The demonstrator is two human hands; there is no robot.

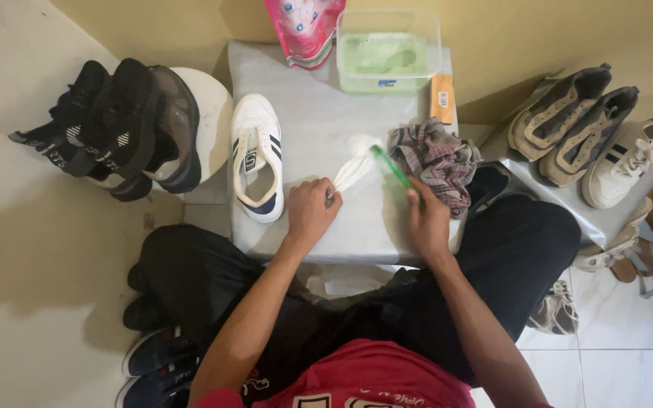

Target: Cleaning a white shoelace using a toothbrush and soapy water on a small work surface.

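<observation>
White laces (pixel 351 171) lie gathered in a bunch on the grey table top (pixel 319 128), pinned at the near end by the left hand (pixel 311 214), whose fingers are closed around them so they stay flat and taut. The right hand (pixel 427 219) is clenched on the handle of a green brush (pixel 388 165), its head angled down onto the far end of the laces, where a patch of foam shows. Just left of the left hand stands a white shoe (pixel 257 157) with dark stripes, its eyelets bare, set aside within easy reach. Beside the right hand sits a crumpled checked cloth (pixel 436 157), close enough to grab. Farther back, a clear tub (pixel 388 50) of greenish water and a pink pouch (pixel 304 26) stand at the table's far edge, away from the work. Black shoes (pixel 119 125) wait at the left, grey and white pairs (pixel 591 136) at the right.
</observation>
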